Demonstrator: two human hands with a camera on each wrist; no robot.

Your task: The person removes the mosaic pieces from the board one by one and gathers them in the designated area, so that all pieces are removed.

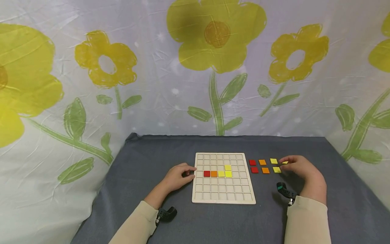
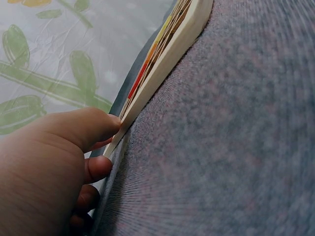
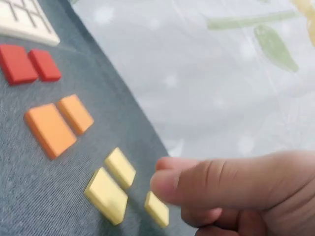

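Note:
A pale wooden grid board (image 1: pixel 223 196) lies flat on the cloth. In its cells sit a red tile (image 1: pixel 207 174), an orange tile (image 1: pixel 214 174) and three yellow tiles (image 1: pixel 228 174). My left hand (image 1: pixel 177 177) rests its thumb and fingertips against the board's left edge, which the left wrist view shows close up. Right of the board, my right hand (image 1: pixel 300 166) hovers by a loose yellow tile (image 3: pixel 157 209), thumb and index finger near each other. No tile shows between those fingertips. Two more yellow tiles (image 3: pixel 107 196) lie beside that one.
Between the board and the yellow tiles lie two loose red tiles (image 1: pixel 252 162) and two loose orange tiles (image 1: pixel 262 162). A dark grey cloth (image 1: pixel 158 149) covers the table. A flower-printed curtain (image 1: pixel 152 101) stands behind it and along both sides.

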